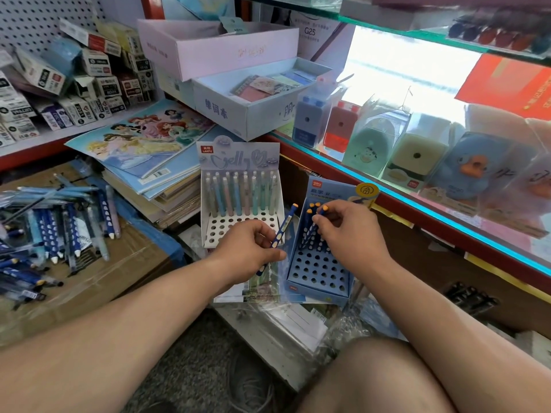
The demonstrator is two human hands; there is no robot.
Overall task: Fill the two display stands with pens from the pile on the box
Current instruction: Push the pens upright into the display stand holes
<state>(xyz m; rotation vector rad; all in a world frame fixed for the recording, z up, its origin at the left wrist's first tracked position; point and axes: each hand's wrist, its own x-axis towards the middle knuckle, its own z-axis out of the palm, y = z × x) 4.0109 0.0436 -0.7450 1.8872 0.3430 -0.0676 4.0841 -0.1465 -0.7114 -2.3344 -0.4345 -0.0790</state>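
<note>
Surrounding cardboard box (125, 263): cluttered stationery shelves (417, 216).

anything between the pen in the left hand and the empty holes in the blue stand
Nothing visible blocks the front holes of the blue stand. The right hand covers the back rows, pinching a second pen there; the left hand holds its pen just left of the stand.

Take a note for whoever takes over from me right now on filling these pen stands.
Left hand holds a dark blue orange-capped pen.
Right hand pinches a matching pen standing at the back of the blue perforated cardboard stand.
Done: white perforated stand has pastel pens in its rear rows; blue stand holds only a few.
Left: front holes of both stands empty; supply is the pile of pens on the brown cardboard box.
</note>
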